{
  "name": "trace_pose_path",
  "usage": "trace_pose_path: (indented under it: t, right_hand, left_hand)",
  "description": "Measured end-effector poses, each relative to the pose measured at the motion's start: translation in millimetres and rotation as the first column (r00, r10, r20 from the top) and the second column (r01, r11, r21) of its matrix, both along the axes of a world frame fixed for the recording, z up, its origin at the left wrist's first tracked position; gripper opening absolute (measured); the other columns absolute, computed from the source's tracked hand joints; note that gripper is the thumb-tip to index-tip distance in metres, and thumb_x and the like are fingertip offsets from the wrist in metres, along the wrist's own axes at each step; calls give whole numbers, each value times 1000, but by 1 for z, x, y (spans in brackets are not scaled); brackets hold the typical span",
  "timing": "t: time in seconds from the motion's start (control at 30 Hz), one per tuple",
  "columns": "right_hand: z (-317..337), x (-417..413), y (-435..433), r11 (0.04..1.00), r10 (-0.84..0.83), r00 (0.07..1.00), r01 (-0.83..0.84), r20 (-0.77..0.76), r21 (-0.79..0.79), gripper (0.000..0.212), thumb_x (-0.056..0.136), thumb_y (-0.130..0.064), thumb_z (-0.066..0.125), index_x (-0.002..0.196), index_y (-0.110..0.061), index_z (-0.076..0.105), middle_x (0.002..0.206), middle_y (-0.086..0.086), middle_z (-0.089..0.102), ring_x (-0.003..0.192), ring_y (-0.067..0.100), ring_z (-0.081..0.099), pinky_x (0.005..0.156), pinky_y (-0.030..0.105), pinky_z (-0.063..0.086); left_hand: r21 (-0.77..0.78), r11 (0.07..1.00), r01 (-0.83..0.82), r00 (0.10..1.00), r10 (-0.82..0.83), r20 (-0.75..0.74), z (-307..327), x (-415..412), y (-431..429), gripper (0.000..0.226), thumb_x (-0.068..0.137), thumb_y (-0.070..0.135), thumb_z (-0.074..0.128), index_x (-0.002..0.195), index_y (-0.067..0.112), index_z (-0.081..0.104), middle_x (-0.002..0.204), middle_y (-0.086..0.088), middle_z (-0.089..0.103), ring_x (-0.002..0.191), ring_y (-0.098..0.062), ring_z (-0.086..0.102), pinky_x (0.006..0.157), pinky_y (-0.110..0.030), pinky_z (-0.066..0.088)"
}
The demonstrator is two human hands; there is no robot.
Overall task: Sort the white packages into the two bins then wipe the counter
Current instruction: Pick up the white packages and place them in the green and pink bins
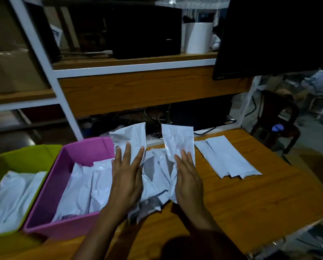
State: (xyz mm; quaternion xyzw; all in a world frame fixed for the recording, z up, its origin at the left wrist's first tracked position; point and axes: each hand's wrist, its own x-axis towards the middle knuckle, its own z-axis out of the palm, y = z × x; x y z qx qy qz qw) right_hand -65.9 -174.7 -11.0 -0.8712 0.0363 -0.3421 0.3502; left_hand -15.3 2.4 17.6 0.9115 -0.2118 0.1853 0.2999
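A person's left hand (126, 173) and right hand (188, 175) are each gripping a crinkled white plastic package (132, 137) (177, 139) above the wooden counter (250, 194), beside a pink plastic bin (50, 186).

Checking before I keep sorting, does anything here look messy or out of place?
Mostly orderly. The loose pile of white packages between the hands is crumpled and overlapping, unlike the flat packages laid neatly to the right. The pink bin and green bin sit upright.
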Motion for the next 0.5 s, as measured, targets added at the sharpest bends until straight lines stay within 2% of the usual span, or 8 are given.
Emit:
trace_pose_path:
  t: [0.2, 0.4, 0.5]
  right_hand:
    - [12, -17, 56, 986, 153, 988, -154, 19, 66, 43, 98, -13, 34, 138, -15, 50, 152, -2, 34, 147, 15, 19, 114, 38, 31]
    - [22, -30, 124, 962, 252, 967, -254, 36, 95, 41, 96, -6, 38, 134, -10, 54, 150, 6, 39, 144, 20, 22, 113, 37, 29]
    - [31, -23, 155, 959, 284, 959, -284, 8, 26, 41, 95, -3, 41, 133, -12, 55, 149, 8, 42, 144, 20, 23, 111, 37, 31]
  left_hand:
    - [35, 992, -125, 991, 126, -41, 9, -37, 74, 54, 97, 42, 18, 149, 34, 31, 160, -12, 16, 148, -34, -6, 116, -56, 16]
    - [140, 971, -195, 976, 206, -73, 5, -51, 154, 56, 97, 43, 19, 147, 25, 37, 155, -24, 24, 145, -45, 4, 117, -54, 12]
    - [209, 962, -174, 977, 195, -86, 7, -41, 184, 57, 98, 48, 15, 148, 27, 35, 155, -23, 24, 145, -45, 8, 115, -57, 16]
